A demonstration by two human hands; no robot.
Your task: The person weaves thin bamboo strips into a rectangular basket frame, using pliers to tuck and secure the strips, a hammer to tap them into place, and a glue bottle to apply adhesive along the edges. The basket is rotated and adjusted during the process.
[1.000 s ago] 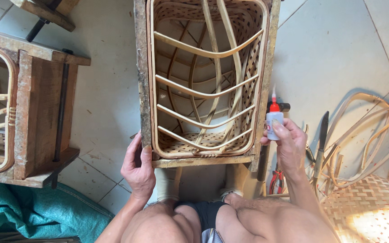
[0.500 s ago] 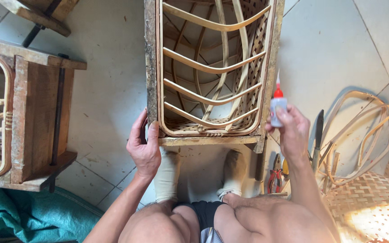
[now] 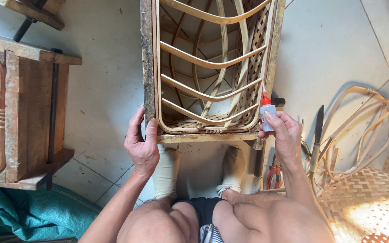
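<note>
The left hand gripped the near left corner of the wooden frame, thumb hooked over the edge, seemingly to steady it. The right hand clasped a small glue bottle upright, its red nozzle beside the frame's right rail, close to the bent cane strips. Both socked feet sat just below the hands, under the frame. Right of the right hand lay a knife, cane loops and a woven mat on pale floor tiles; left of the left hand stood another frame.
</note>
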